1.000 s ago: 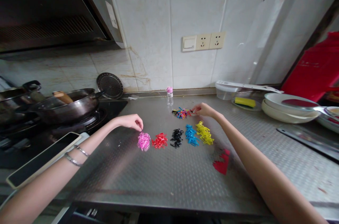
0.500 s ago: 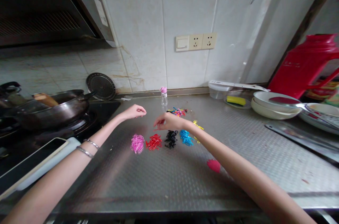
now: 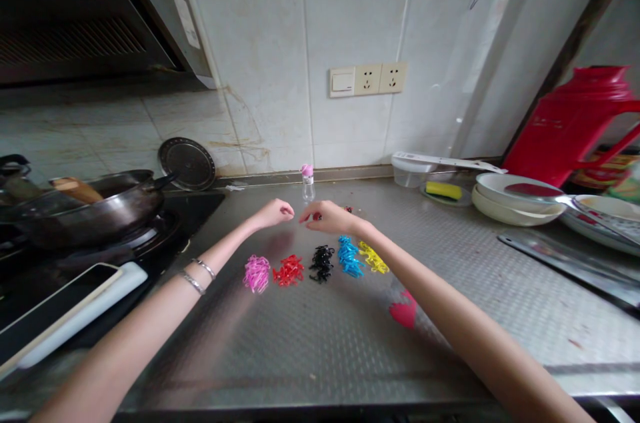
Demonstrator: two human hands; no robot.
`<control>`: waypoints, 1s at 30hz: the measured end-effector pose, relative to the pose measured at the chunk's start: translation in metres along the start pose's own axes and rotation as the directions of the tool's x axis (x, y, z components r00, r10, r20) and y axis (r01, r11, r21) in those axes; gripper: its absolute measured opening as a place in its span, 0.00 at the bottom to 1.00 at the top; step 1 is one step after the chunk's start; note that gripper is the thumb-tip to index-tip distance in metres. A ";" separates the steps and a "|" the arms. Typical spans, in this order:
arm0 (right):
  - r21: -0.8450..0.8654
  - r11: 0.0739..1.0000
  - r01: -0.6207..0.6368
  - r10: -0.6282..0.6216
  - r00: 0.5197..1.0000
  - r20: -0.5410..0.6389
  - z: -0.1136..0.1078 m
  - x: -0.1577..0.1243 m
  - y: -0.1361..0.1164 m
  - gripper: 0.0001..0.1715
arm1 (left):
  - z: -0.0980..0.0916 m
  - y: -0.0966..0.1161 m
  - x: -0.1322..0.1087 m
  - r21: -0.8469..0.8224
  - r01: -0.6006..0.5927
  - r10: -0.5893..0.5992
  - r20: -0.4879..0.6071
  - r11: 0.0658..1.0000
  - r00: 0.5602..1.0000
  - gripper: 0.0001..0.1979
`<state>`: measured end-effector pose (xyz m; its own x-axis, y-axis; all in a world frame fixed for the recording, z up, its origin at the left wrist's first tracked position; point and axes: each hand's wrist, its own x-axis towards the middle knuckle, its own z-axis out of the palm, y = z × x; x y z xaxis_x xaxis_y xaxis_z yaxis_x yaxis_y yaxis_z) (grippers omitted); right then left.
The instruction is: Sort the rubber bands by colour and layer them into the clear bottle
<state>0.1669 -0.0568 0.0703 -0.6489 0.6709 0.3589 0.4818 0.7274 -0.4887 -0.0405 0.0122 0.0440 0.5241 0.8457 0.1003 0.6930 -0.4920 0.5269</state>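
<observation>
My left hand (image 3: 275,213) is held above the metal counter with its fingers curled into a pinch; whatever is between them is too small to make out. Close by on its right, my right hand (image 3: 327,217) has bent fingers drawn together, with a bit of red showing near them. Behind it, a mixed heap of small rubber bands (image 3: 349,209) is mostly hidden. In front of the hands lies a row of rubber band piles: pink (image 3: 257,274), red (image 3: 289,270), black (image 3: 321,263), blue (image 3: 351,256) and yellow (image 3: 373,257).
A small clear bottle with a pink cap (image 3: 307,183) stands by the wall. Left are a phone (image 3: 55,309) and a pan (image 3: 95,206) on the stove. Right are a yellow sponge (image 3: 443,191), white bowls (image 3: 515,203), a knife (image 3: 570,266) and a red thermos (image 3: 570,123).
My left hand has moved right, towards the other hand. My right hand has shifted slightly right and away from me, covering more of the mixed heap and uncovering the yellow pile.
</observation>
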 end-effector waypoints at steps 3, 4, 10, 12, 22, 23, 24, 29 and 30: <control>-0.055 0.988 -0.144 0.133 0.976 -0.170 -0.022 -0.003 0.031 0.15 | 0.013 0.006 0.009 0.078 -0.060 0.064 -0.046 0.995 0.997 0.10; -0.076 0.980 -0.187 0.167 0.963 -0.209 -0.027 -0.006 0.043 0.15 | 0.017 0.008 0.013 0.089 -0.070 0.075 -0.057 0.994 0.996 0.11; -0.159 0.892 -0.423 0.373 0.888 -0.270 -0.033 -0.027 0.103 0.14 | 0.043 0.022 0.032 0.112 -0.100 0.107 -0.067 0.989 0.992 0.11; -0.168 0.871 -0.462 0.415 0.874 -0.253 -0.029 -0.033 0.114 0.13 | 0.051 0.025 0.035 0.124 -0.100 0.109 -0.063 0.987 0.992 0.11; -0.170 0.818 -0.550 0.509 0.829 -0.233 -0.024 -0.047 0.125 0.16 | 0.066 0.025 0.042 0.155 -0.060 0.084 -0.150 0.986 0.985 0.09; -0.173 0.816 -0.551 0.510 0.828 -0.233 -0.024 -0.048 0.125 0.16 | 0.066 0.024 0.043 0.154 -0.065 0.088 -0.150 0.986 0.985 0.09; -0.174 0.814 -0.554 0.512 0.827 -0.234 -0.024 -0.048 0.125 0.16 | 0.065 0.023 0.043 0.149 -0.068 0.090 -0.149 0.987 0.985 0.09; -0.180 0.818 -0.547 0.508 0.833 -0.220 -0.024 -0.044 0.124 0.15 | 0.062 0.020 0.042 0.042 -0.081 0.086 -0.164 0.996 0.983 0.10; -0.181 0.823 -0.539 0.501 0.838 -0.217 -0.025 -0.043 0.124 0.15 | 0.061 0.021 0.041 0.008 -0.082 0.082 -0.168 0.997 0.982 0.10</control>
<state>0.2691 0.0078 0.0142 -0.1742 0.9578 0.2287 0.8527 0.2629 -0.4515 0.0260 0.0241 0.0076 0.4888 0.8252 0.2832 0.6516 -0.5611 0.5104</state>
